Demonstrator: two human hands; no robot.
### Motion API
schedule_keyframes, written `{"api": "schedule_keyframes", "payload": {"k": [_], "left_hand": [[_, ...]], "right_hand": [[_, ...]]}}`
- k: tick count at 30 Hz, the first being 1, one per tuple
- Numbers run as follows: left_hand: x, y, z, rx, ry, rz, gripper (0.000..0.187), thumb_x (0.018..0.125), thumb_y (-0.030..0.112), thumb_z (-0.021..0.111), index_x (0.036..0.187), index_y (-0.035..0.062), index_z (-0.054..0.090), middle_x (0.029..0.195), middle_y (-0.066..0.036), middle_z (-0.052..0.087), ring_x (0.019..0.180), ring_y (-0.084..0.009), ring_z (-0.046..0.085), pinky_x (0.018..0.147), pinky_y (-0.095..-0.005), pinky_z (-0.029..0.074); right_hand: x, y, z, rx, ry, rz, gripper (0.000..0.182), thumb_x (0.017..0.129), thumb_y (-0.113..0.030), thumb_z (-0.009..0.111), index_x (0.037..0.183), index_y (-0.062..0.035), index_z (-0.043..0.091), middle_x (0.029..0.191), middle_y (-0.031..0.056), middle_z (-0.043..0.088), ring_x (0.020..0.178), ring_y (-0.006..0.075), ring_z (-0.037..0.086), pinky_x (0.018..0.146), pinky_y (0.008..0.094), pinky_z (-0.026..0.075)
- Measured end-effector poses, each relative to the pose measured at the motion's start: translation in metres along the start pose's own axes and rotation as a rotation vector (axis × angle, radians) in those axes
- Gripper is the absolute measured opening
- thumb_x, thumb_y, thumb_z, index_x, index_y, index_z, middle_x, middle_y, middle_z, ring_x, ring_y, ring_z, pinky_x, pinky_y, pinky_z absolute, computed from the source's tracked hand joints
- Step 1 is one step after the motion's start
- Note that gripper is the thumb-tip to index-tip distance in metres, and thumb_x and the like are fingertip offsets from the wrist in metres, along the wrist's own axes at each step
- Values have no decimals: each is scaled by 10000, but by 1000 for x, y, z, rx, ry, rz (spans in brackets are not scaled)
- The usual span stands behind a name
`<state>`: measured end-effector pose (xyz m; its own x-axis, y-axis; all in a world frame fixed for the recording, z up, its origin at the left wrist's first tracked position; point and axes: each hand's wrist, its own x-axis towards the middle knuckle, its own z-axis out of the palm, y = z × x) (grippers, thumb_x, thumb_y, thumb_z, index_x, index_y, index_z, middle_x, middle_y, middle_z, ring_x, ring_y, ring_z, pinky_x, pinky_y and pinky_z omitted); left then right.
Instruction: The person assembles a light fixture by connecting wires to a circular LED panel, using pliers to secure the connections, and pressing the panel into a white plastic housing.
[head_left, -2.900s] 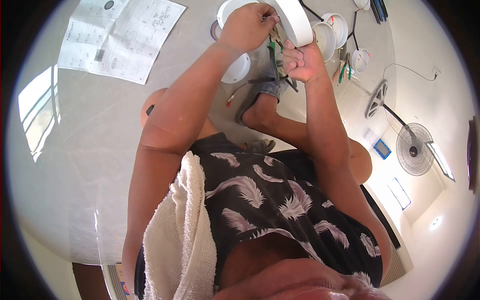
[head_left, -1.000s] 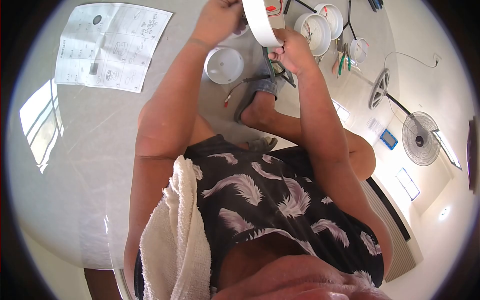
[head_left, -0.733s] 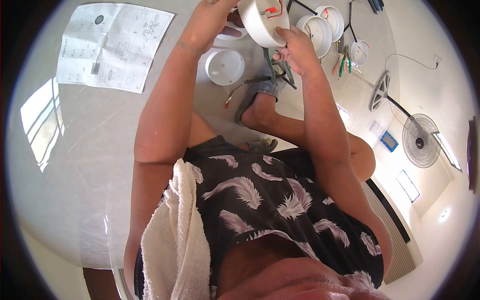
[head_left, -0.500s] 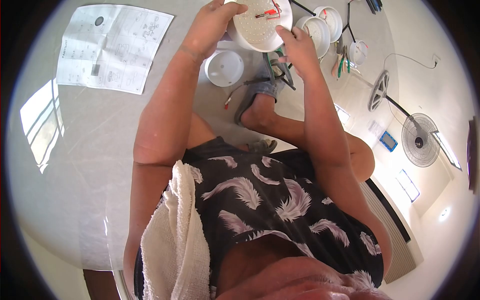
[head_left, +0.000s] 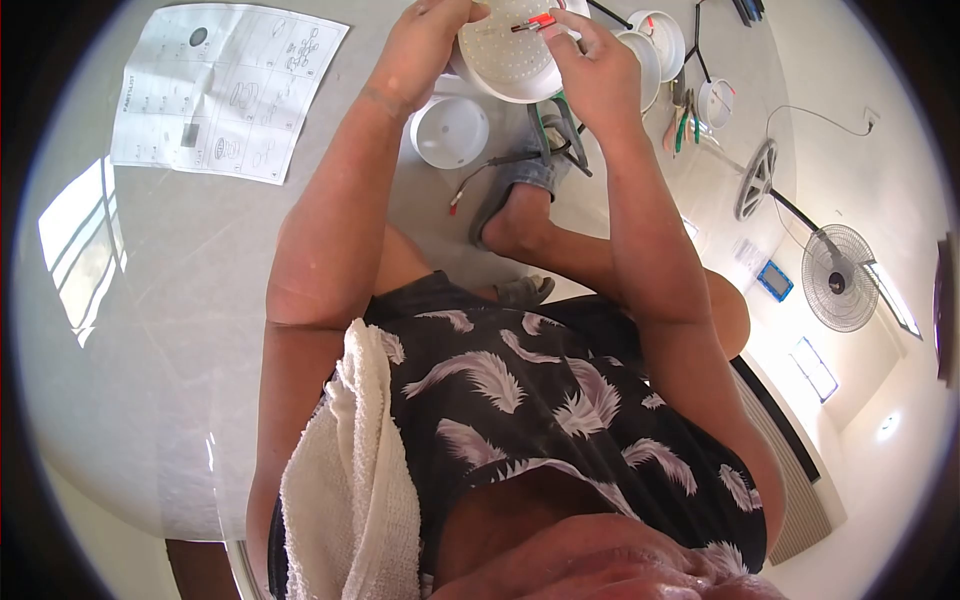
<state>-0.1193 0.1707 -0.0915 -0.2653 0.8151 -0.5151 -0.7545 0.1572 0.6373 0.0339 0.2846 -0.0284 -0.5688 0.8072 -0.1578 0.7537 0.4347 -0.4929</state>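
Note:
My left hand (head_left: 432, 45) is closed on the left rim of a white round lamp part (head_left: 505, 65), whose inner face is dotted. Thin wires with red connectors (head_left: 540, 20) lie over this face. My right hand (head_left: 597, 70) is at the right side of it, with thumb and fingers closed around the connector end. Below the held part, a white round cup (head_left: 450, 132) rests on the grey surface. Close to the cup is a black arm (head_left: 510, 158) with a loose red-tipped wire. The top of the lamp part is cut off by the frame.
More white round lamp parts (head_left: 660, 45) on black arms lie to the right. Green-handled pliers (head_left: 685, 130) are near them. A printed instruction sheet (head_left: 225, 95) is at the left. A standing fan (head_left: 840, 278) is at the far right. My foot (head_left: 520, 220) is below the black arm.
My right hand has left the lamp part's rim and moved up and inward to the red wire connectors. My left hand still grips the other side, and the part has shifted slightly up and left.

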Motion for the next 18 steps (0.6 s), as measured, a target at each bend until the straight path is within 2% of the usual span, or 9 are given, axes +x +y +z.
{"api": "schedule_keyframes", "payload": {"k": [1, 2, 4, 8, 10, 11, 13, 17, 18], "left_hand": [[0, 2, 0, 24, -4, -17, 428, 917, 256, 538, 1259, 9, 606, 985, -86, 663, 811, -173, 634, 705, -304, 520], [0, 2, 0, 24, -4, -17, 428, 917, 256, 538, 1259, 9, 606, 985, -86, 663, 811, -173, 634, 705, -304, 520], [0, 3, 1, 45, -7, -1, 432, 918, 260, 541, 1262, 7, 604, 989, -84, 664, 807, -172, 630, 703, -302, 517], [1, 0, -1, 13, -34, 12, 425, 921, 276, 548, 1252, 16, 607, 979, -75, 657, 806, -166, 625, 698, -300, 514], [0, 1, -1, 31, -37, 4, 417, 923, 292, 557, 1240, 27, 608, 962, -64, 645, 800, -160, 617, 694, -298, 510], [0, 1, 0, 29, -37, 4, 417, 923, 292, 557, 1240, 27, 608, 962, -64, 645, 800, -160, 617, 694, -298, 510], [-1, 3, 3, 29, -30, 15, 409, 924, 298, 560, 1234, 35, 609, 949, -56, 637, 789, -155, 608, 679, -290, 501], [-2, 2, 2, 58, -52, 45, 426, 921, 308, 561, 1243, 33, 602, 949, -57, 635, 774, -154, 598, 657, -286, 489], [-3, 4, 3, 83, -58, 44, 438, 919, 315, 559, 1249, 29, 598, 948, -58, 634, 772, -154, 596, 653, -285, 485]], "right_hand": [[1, -1, 1, 87, 57, -97, 243, 932, -177, 685, 1065, 26, 711, 947, 174, 745, 831, 273, 725, 746, 352, 539], [2, -1, 1, 87, 57, -97, 243, 932, -177, 685, 1065, 26, 711, 947, 174, 745, 831, 273, 725, 746, 352, 539], [4, -5, -4, 25, -61, 49, 349, 924, -375, 705, 1089, -77, 779, 798, 82, 726, 723, 142, 663, 709, 298, 513], [6, -9, -7, 24, -105, 45, 354, 924, -371, 705, 1070, -58, 778, 807, 92, 729, 730, 148, 669, 712, 297, 512], [6, -12, -7, -48, -59, -106, 357, 923, -367, 703, 1050, -41, 777, 797, 86, 725, 723, 143, 660, 703, 296, 506], [6, -13, -10, -50, -60, -106, 357, 923, -367, 703, 1050, -41, 777, 797, 86, 725, 723, 143, 660, 703, 296, 506], [7, -35, -23, -16, -163, -64, 270, 910, -233, 695, 1024, 9, 732, 913, 233, 726, 844, 371, 722, 740, 405, 536], [12, -32, -22, -54, -177, -75, 249, 896, -216, 702, 996, 11, 727, 848, 236, 713, 816, 387, 715, 718, 410, 534], [14, -37, -24, -101, -186, -22, 238, 891, -210, 711, 979, 11, 722, 854, 233, 715, 811, 361, 718, 718, 403, 533]]}}
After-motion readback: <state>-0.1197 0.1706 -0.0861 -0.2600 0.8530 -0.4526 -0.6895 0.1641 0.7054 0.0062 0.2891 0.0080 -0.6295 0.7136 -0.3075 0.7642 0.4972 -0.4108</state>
